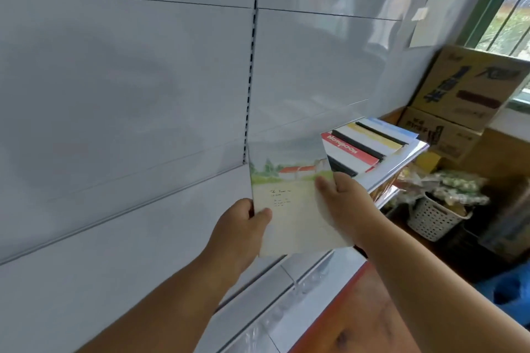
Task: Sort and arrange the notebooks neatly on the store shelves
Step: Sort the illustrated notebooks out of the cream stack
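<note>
At frame centre, both hands hold a notebook [289, 198] with a landscape cover upright before the white shelf [129, 209]. The left hand [243, 223] pinches its left edge, thumb on the cover; the right hand [341, 203] pinches the right edge. More notebooks [370, 140] lie fanned on the shelf at right.

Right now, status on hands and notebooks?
Left hand and right hand both grip landscape-cover notebook. Fanned notebooks on shelf. Nothing blocking.

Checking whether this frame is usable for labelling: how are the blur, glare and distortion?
Head view: wide-angle bends the shelf edges; soft glare on the white back panel; notebook print too blurred to read; basket and boxes smeared; both hands fairly clear.
</note>
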